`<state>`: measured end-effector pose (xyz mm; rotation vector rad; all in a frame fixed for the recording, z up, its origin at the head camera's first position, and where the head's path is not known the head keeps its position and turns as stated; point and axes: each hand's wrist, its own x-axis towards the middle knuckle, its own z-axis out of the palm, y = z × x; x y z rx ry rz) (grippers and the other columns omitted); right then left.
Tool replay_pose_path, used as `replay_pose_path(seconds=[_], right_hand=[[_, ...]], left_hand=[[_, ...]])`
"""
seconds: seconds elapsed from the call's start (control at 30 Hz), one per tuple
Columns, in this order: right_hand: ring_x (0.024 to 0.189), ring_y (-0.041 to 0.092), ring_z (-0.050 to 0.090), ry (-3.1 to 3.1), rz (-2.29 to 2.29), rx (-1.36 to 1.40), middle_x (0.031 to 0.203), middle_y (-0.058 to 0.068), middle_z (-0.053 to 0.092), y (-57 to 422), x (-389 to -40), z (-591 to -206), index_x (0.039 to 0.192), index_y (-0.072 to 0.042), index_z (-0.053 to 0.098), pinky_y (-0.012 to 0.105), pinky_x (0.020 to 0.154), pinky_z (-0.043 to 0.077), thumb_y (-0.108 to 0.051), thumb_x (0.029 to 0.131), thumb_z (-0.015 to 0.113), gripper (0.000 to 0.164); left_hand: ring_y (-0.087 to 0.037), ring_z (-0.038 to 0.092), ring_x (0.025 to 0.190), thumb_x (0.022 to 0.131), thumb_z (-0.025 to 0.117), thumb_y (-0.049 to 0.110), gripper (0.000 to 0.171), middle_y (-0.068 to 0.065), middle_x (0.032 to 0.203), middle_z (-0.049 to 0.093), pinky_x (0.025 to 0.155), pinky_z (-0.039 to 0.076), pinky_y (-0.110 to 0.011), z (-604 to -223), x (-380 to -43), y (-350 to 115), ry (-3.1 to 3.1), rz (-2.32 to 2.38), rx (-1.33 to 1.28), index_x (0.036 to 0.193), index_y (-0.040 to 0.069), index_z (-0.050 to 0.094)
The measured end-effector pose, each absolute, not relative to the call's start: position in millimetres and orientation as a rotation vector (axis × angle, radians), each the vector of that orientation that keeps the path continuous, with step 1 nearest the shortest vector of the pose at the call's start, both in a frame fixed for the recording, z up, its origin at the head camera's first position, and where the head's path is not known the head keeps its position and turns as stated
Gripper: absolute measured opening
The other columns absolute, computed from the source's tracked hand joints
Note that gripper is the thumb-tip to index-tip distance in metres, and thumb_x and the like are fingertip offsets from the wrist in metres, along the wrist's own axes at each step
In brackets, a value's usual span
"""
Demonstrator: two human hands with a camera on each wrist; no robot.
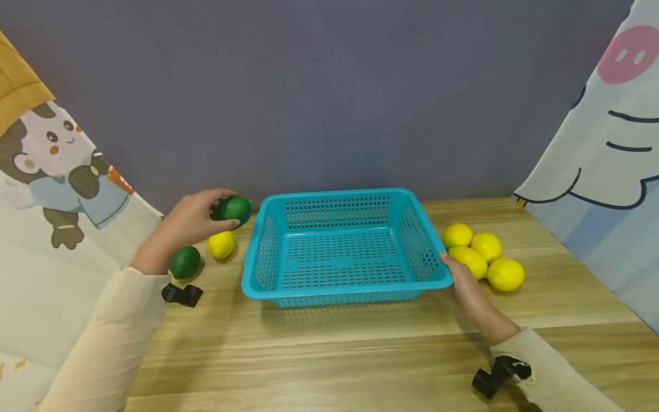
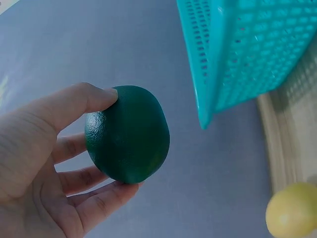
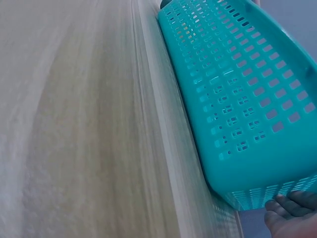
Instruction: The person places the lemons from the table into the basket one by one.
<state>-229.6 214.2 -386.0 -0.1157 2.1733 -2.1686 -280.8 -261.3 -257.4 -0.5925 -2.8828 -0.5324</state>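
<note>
Head view first: what does the person's left grip [image 1: 193,217] have?

A dark green fruit [image 1: 233,212], pinched between thumb and fingers. It's held above the far left of the tabletop [image 1: 329,355], just beside the blue basket [image 1: 340,290] but outside it.

Does the left wrist view agree?

It does. The thumb presses one side of the fruit, the fingers curve about the other, and a gap shows between the fruit and the basket.

What about the right grip [image 1: 465,286]?

That one is grasping the basket at its right end, by the near corner. From the right wrist, several fingers show along the outside of that end; the thumb is hard to make out there.

Anything in the basket?

Just its bare, slotted floor, as seen from the head.

And around it?

On the left, a second green fruit [image 1: 185,262] lies on the tabletop, with a lone yellow fruit [image 1: 221,245] near it, farther back and to the right. Over on the right, four yellow fruits [image 1: 467,262] sit clustered beside the basket, beyond the right grip.

Behind all that?

A grey backdrop [image 1: 329,103] at the far side.
</note>
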Motion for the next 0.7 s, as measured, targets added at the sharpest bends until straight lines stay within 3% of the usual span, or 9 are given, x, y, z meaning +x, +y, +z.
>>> replay_pose_path(seconds=[0.2, 0.3, 0.57, 0.7], right_hand=[[0.088, -0.003, 0.054, 2.126, -2.202, -0.16, 0.092, -0.014, 0.064, 216, -230, -386, 0.119, -0.007, 0.05, 0.015, 0.08, 0.047, -0.034, 0.103, 0.031, 0.036], [0.087, -0.002, 0.055, 2.125, -2.208, -0.132, 0.09, -0.014, 0.064, 215, -230, -387, 0.116, -0.008, 0.052, 0.016, 0.08, 0.046, -0.033, 0.103, 0.032, 0.035], [0.09, -0.004, 0.053, 2.169, -2.166, -0.07, 0.093, -0.018, 0.062, 212, -229, -385, 0.132, 0.008, 0.038, 0.014, 0.082, 0.044, -0.037, 0.103, 0.029, 0.054], [0.088, -0.004, 0.053, 2.18, -2.166, -0.048, 0.091, -0.018, 0.062, 212, -228, -385, 0.133, 0.01, 0.035, 0.014, 0.081, 0.045, -0.037, 0.103, 0.029, 0.056]], left_hand=[[-0.031, 0.056, 0.093, 0.087, 0.067, 0.027, 0.055, -0.018, 0.119, 0.058, 0.074, 0.047, -0.043, -252, -288, -245, -2.882, -0.581, -0.629, 0.133, 0.005, 0.048], [-0.032, 0.056, 0.096, 0.087, 0.067, 0.026, 0.055, -0.019, 0.121, 0.057, 0.077, 0.048, -0.045, -250, -293, -237, -2.886, -0.623, -0.617, 0.134, 0.006, 0.048], [-0.032, 0.056, 0.1, 0.086, 0.068, 0.023, 0.055, -0.017, 0.124, 0.056, 0.079, 0.049, -0.045, -244, -308, -216, -2.855, -0.736, -0.612, 0.134, 0.009, 0.048], [-0.032, 0.056, 0.101, 0.087, 0.067, 0.024, 0.055, -0.018, 0.126, 0.055, 0.079, 0.05, -0.045, -246, -314, -206, -2.848, -0.803, -0.62, 0.136, 0.008, 0.047]])
